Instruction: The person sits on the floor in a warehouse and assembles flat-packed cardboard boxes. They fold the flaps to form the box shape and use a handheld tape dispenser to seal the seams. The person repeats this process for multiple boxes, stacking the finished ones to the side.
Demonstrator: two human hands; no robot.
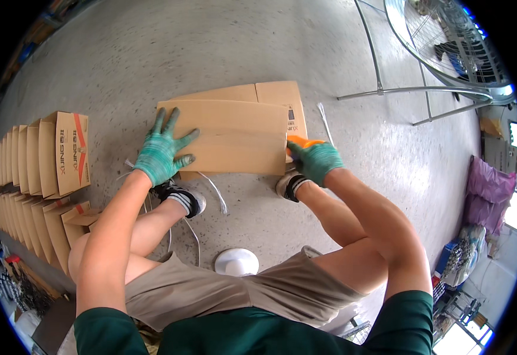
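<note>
A folded brown cardboard carton (229,142) lies flat in front of me, between and beyond my feet. Beneath it, another flat cardboard piece (279,93) sticks out at the far side and the right. My left hand (159,152), in a green glove, rests on the carton's left end with its fingers spread. At the right edge, my gloved right hand (317,161) is closed round an orange tool (305,142), which meets the carton's edge. Most of the tool is hidden by the hand, so its exact kind does not show.
Standing cartons (71,152) form two rows at the left. White strings (216,192) lie on the floor around the carton, with another strand (325,121) at its right. A metal-framed fan (453,47) stands far right. A round white object (236,262) sits between my legs.
</note>
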